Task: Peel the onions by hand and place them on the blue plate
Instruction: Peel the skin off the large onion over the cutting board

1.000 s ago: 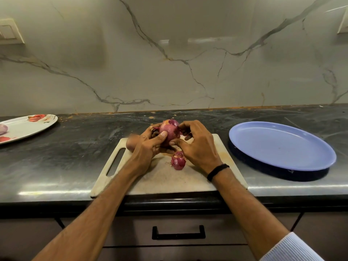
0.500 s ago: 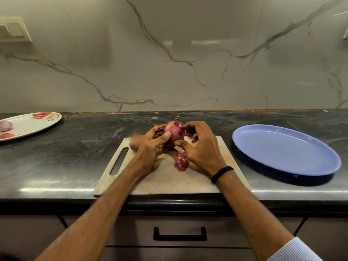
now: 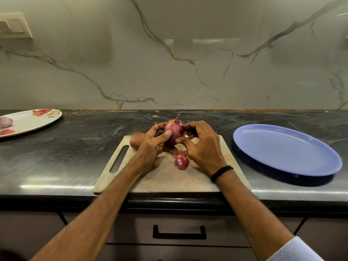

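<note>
Peeling step, by the look of it approx. mid-way: onion (image 3: 174, 132) is held up off the cutting board (image 3: 169, 179), clamped between both hands, which sit close together. Left hand (image 3: 152, 146) wraps it from the left w/ thumb laid across the front. Right hand (image 3: 202, 147) curls in at its right side, thumb tip on the skin, prob. working a flap loose, though the pinch itself is hidden behind the fingers. Purple skin shows on most of the visible face, so I'd judge peeling isn't done. Purple scrap (image 3: 181, 160), skin or a cut end (can't tell), lies on the board just under the hands, beside the right thumb. Blue plate (image 3: 286, 149) sits well to the right of the right hand w/ nothing on it. White plate (image 3: 32, 120), far off to the left of the left hand, carries a second onion (image 3: 5, 122). Next move calls for left hand to hold firm & rotate while the right strips the remaining skin. Only then carry the onion rightward to the blue plate.
</note>
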A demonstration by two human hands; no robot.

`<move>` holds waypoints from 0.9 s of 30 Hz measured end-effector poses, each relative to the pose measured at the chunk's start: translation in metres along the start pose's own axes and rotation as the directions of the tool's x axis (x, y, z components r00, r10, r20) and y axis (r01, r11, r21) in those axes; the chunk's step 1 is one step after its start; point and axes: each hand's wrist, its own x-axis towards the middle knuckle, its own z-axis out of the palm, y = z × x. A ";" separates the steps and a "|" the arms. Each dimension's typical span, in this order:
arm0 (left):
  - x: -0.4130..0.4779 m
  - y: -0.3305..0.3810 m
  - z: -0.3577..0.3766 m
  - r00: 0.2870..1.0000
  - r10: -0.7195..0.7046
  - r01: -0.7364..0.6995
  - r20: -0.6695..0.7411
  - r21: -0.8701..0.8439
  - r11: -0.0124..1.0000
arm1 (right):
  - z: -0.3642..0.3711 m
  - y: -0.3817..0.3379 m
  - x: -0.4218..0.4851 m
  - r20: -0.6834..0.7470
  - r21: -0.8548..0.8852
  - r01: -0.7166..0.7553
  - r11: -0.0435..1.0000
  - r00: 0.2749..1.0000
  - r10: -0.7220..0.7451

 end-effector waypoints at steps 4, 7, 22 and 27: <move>0.001 -0.001 -0.001 1.000 0.002 -0.002 0.000 0.010 1.000 | -0.001 0.000 -0.001 -0.014 0.009 -0.010 1.000 1.000 0.010; 0.000 0.001 0.000 1.000 0.001 -0.001 0.014 0.014 1.000 | 0.000 0.002 -0.003 0.018 -0.016 0.009 1.000 1.000 -0.009; 0.002 -0.001 -0.003 0.999 -0.003 0.002 -0.044 -0.012 1.000 | -0.003 0.000 0.001 -0.020 0.067 -0.057 0.996 0.998 0.059; 0.002 -0.001 -0.003 0.999 0.002 -0.002 -0.049 0.008 1.000 | -0.003 0.002 0.001 -0.067 0.018 -0.032 0.999 0.997 0.033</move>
